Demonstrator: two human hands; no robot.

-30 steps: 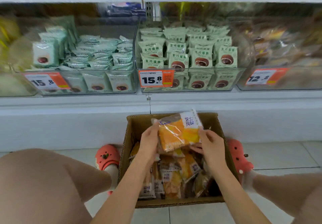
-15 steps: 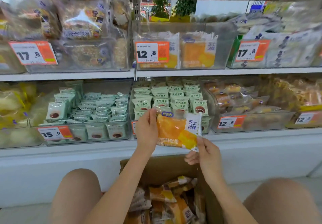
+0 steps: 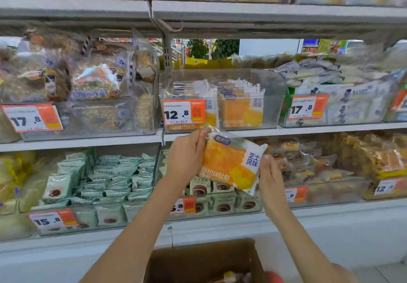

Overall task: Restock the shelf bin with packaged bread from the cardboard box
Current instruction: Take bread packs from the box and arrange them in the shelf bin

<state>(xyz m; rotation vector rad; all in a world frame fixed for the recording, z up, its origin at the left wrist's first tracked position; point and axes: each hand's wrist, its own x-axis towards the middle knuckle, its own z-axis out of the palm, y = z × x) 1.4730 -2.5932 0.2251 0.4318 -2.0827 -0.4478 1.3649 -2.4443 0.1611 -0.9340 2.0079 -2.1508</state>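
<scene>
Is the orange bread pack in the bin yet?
Not yet. The bread pack is held by the left hand and right hand, below the clear bin.

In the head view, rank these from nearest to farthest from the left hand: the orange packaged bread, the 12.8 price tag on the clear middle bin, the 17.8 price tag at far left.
1. Orange packaged bread: gripped by the left hand, on its right.
2. 12.8 price tag on the clear middle bin: just above the hand.
3. 17.8 price tag at far left: well off to the left, same shelf.
</scene>
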